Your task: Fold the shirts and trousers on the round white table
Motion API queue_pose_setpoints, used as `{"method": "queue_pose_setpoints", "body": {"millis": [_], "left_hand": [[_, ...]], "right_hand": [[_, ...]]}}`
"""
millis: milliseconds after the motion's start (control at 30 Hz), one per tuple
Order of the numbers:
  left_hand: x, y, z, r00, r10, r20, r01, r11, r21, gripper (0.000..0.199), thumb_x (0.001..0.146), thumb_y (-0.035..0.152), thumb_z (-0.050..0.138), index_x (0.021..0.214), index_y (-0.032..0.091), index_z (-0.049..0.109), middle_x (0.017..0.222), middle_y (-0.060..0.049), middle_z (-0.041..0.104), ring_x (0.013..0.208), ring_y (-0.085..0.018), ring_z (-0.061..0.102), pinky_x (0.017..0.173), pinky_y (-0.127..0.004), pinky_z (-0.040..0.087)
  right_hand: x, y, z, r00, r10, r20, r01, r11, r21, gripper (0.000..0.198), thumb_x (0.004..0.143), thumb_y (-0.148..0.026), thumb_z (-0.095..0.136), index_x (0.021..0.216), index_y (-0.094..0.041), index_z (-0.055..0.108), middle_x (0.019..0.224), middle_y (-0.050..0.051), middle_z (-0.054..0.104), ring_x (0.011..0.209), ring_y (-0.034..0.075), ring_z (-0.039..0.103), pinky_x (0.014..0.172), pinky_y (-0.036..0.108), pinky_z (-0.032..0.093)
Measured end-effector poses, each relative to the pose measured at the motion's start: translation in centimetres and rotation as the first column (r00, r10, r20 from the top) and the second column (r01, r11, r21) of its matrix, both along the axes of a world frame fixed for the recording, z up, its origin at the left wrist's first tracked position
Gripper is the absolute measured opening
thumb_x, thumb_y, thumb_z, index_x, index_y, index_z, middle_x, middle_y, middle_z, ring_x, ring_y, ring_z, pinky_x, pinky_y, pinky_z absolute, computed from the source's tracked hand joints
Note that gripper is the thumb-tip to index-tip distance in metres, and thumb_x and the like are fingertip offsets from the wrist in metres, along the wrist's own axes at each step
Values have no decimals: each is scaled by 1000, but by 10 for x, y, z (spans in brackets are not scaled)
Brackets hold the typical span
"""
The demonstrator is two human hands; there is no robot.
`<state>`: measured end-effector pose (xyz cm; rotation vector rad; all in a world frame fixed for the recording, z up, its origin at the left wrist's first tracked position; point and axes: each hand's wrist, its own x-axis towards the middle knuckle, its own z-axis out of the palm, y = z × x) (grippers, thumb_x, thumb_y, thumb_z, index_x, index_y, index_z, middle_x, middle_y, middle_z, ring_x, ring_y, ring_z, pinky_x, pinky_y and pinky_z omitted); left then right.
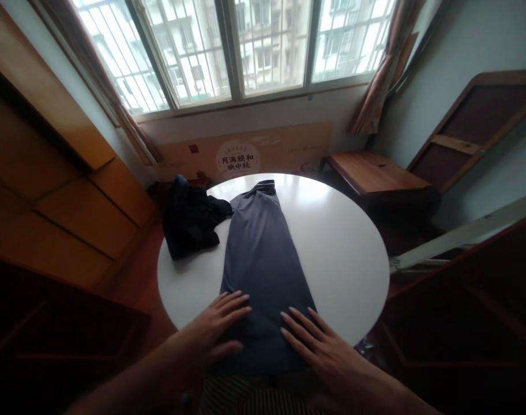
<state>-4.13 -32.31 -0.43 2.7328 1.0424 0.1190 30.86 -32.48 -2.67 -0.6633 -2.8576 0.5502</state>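
A dark grey garment (263, 248), which looks like a folded shirt, lies lengthwise on the round white table (345, 248). Its far end shows a dark collar-like edge with a pale stripe. At the near end, my left hand (217, 328) rests on the cloth's left side, fingers spread and flat. My right hand (319, 343) lies on the right side of the same end, fingers stretched out. Neither hand grips anything. Left of the garment, a crumpled black piece of clothing (191, 216) sits at the table's edge, touching the grey one near its far end.
Behind the table, a printed cardboard panel (284, 150) leans below the barred window (271, 46). A low wooden table (379, 173) stands at back right beside a leaning wooden frame (483, 127). Wooden cabinets (81, 213) line the left. A pale metal bar (457, 236) runs along the right.
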Motion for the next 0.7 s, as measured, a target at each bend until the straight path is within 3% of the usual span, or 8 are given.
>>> {"method": "queue_pose_setpoints", "body": {"millis": [33, 100, 267, 500, 700], "left_hand": [[-10, -21, -6, 1000, -11, -21, 11, 1000, 22, 77, 90, 55, 60, 154, 23, 31, 161, -10, 30, 148, -32, 25, 117, -53, 32], [-25, -48, -19, 998, -1, -56, 7, 994, 107, 86, 84, 51, 70, 155, 24, 29, 161, -11, 28, 149, -36, 21, 115, -58, 31], [-44, -56, -42, 997, -64, -42, 75, 942, 328, 59, 95, 9, 51, 150, 28, 40, 155, -6, 42, 146, -26, 31, 116, -46, 36], [-46, -49, -43, 983, -174, 65, 133, 905, 404, 41, 102, 10, 36, 139, 19, 53, 140, -8, 58, 141, -21, 41, 116, -41, 38], [-44, -58, -38, 960, -223, 166, 133, 894, 429, 32, 103, 12, 36, 127, 15, 59, 125, -9, 69, 131, -16, 52, 111, -35, 42]], "right_hand": [[11, -3, -6, 1000, -20, -11, 20, 998, 59, 80, 91, -37, 64, 158, -20, 24, 161, 13, 25, 149, 32, 20, 121, 52, 21], [29, -4, -16, 998, -37, -52, 45, 984, 171, 62, 96, -22, 54, 155, -22, 33, 157, 11, 35, 147, 26, 28, 120, 47, 28], [45, 8, -22, 987, 72, -146, -29, 960, 278, 50, 99, -15, 48, 148, -19, 44, 147, 11, 51, 145, 23, 33, 117, 43, 37], [44, 10, -9, 972, 119, -201, -67, 966, 251, 42, 100, -16, 50, 141, -21, 53, 136, 8, 62, 139, 21, 43, 114, 41, 40], [45, -6, 2, 926, 110, -360, -91, 994, 68, 40, 101, -19, 47, 140, -24, 55, 128, 10, 67, 128, 19, 56, 106, 35, 49]]}}
